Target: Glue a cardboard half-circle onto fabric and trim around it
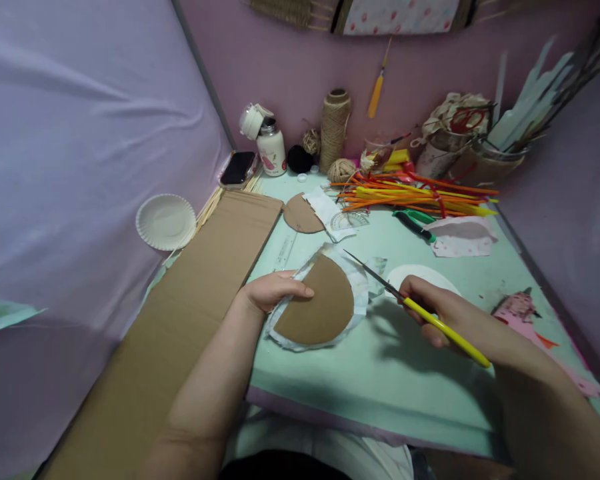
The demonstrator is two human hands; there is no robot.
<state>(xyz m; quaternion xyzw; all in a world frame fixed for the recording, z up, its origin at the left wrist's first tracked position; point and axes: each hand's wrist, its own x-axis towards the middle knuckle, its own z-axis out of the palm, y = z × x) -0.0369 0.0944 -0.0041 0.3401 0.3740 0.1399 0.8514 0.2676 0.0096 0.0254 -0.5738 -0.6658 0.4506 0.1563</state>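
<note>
My left hand grips a half-round piece of cardboard by its straight left side, thumb on top and fingers underneath. Behind the cardboard lies a pale cloth that sticks out as an uneven border around it. My right hand is closed around scissors with yellow handles. Their dark blades point up and left, just beyond the cloth's upper right edge. The blades look nearly closed, and whether they touch the cloth I cannot tell. Under the right hand shows part of a white disc.
A long cardboard sheet lies along the left, with a paper plate beside it. At the back are a phone, a bottle, a twine spool and bright pipe cleaners. Green-handled pliers lie right of centre.
</note>
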